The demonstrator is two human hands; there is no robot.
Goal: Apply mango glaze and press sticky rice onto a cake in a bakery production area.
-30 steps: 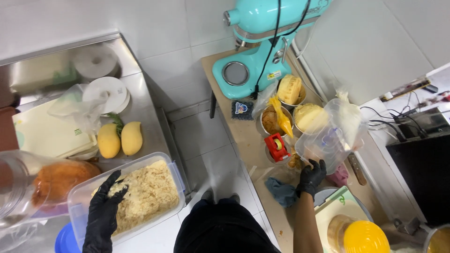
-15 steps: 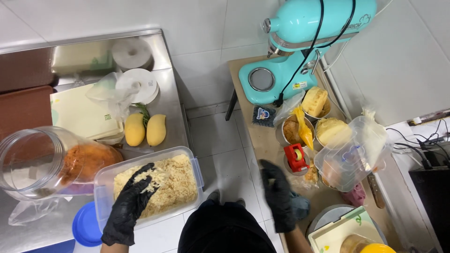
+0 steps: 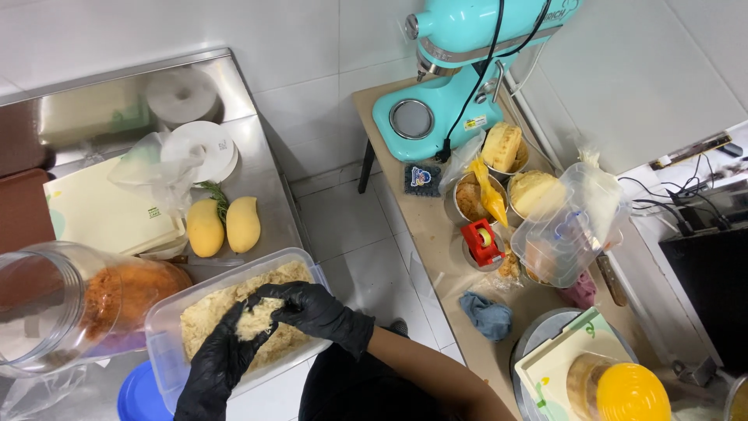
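Observation:
Both my hands wear black gloves and meet over a clear plastic tub (image 3: 165,318) filled with pale shredded crumbs (image 3: 204,310). My left hand (image 3: 222,360) cups a clump of the crumbs (image 3: 255,319) from below. My right hand (image 3: 315,309) presses onto that same clump from the right. The tub sits on the steel counter (image 3: 257,168) at the lower left.
Two yellow mangoes (image 3: 224,226) lie behind the tub, next to a clear jar (image 3: 70,308) with orange-brown contents. A blue lid (image 3: 140,396) sits below the tub. The wooden table (image 3: 436,226) on the right holds a teal stand mixer (image 3: 467,62), bowls of food, a blue cloth (image 3: 487,316) and a yellow-lidded jar (image 3: 623,390).
My right hand has left the wooden table and crossed over to the tub, joining my left hand on a clump of crumbs. The view has shifted left.

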